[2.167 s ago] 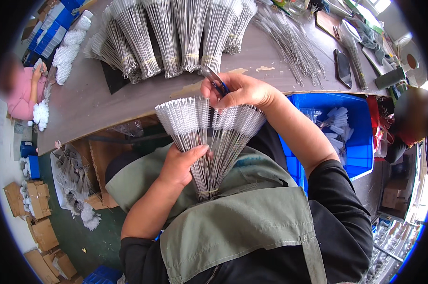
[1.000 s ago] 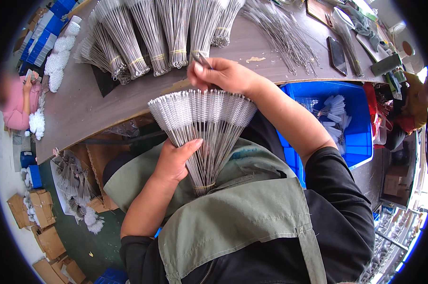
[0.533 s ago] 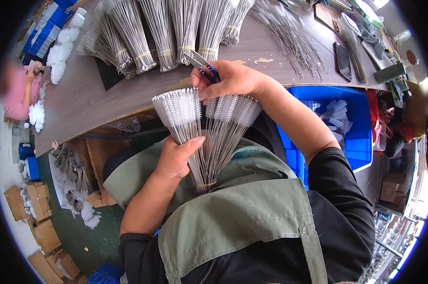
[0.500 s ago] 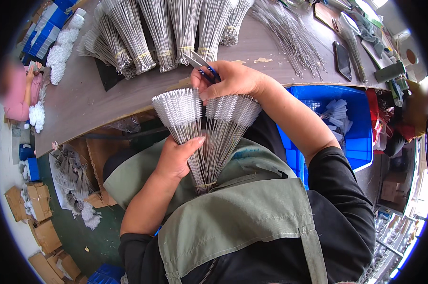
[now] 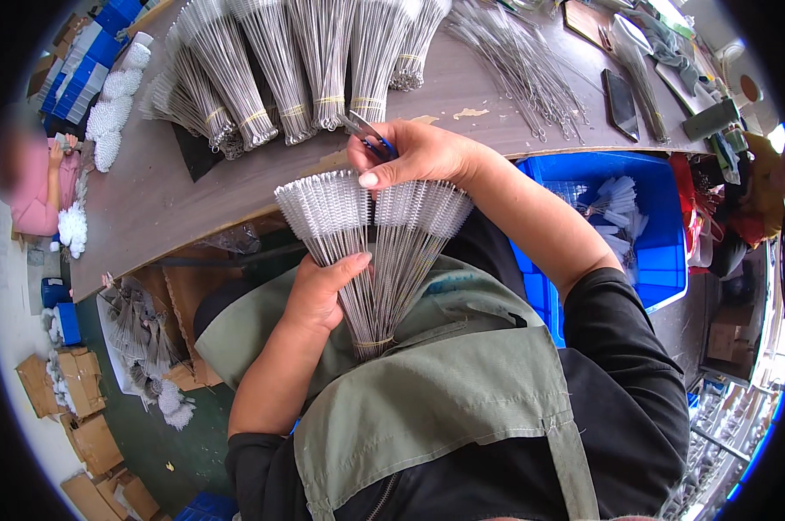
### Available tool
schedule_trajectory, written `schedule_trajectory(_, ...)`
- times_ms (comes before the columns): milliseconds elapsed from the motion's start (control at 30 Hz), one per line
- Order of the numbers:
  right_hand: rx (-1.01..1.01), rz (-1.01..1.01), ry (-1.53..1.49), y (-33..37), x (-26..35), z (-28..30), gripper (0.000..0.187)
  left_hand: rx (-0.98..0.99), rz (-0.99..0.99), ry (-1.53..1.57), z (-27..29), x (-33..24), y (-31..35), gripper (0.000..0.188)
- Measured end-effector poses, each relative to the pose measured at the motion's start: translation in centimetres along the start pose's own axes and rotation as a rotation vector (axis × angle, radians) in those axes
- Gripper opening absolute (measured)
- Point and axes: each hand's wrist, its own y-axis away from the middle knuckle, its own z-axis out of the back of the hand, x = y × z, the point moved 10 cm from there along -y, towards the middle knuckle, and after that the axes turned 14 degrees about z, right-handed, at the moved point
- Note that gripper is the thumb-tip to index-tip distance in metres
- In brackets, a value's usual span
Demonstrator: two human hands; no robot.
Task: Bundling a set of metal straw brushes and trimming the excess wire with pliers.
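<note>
My left hand (image 5: 318,295) is closed around one part of a bundle of thin wire brushes (image 5: 410,227). Their white bristle heads fan upward in two clumps with a gap between, and a yellow band gathers the wire stems low against my apron. Over the bristle tops, my right hand (image 5: 414,156) holds small blue-handled scissors (image 5: 371,137) in its curled fingers, blades pointing up and left. The right thumb is beside the gap between the clumps; whether it touches the bristles I cannot tell.
Banded brush bundles (image 5: 323,69) line the table's (image 5: 262,187) far side. Loose looped wires (image 5: 523,69) and a black phone (image 5: 620,104) lie further right. A blue bin (image 5: 670,260) with white brushes stands right of my lap. At far left sits a person in pink (image 5: 32,191).
The right thumb has shifted slightly down and left along the bristle tops. The scissors' blades, spread before, now appear closer together. The left hand keeps its hold, and the view has shifted slightly.
</note>
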Motion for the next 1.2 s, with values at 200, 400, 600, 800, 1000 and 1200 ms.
schedule_trajectory(200,-0.086,-0.002,0.072,0.1,0.2,0.5,0.027,-0.030,-0.008,0.009,0.7,0.1,0.2,0.023)
schedule_trajectory(400,0.034,-0.028,0.098,0.2,-0.2,0.0,0.023,-0.021,-0.043,0.013,0.4,-0.2,0.3,0.024)
schedule_trajectory(600,-0.081,-0.072,0.169,0.3,0.1,0.6,0.019,-0.039,-0.077,-0.017,0.1,-0.6,0.7,0.025)
schedule_trajectory(800,0.016,-0.086,0.146,0.5,-1.1,0.4,0.020,-0.016,-0.074,-0.007,0.3,-0.2,0.5,0.023)
schedule_trajectory(1000,0.013,0.001,-0.016,0.2,0.6,-0.8,0.025,-0.020,-0.068,0.001,0.3,-0.2,0.5,0.021)
schedule_trajectory(1200,0.043,-0.035,0.142,0.6,0.0,0.1,0.029,-0.055,-0.091,0.002,-0.6,-0.9,0.8,0.029)
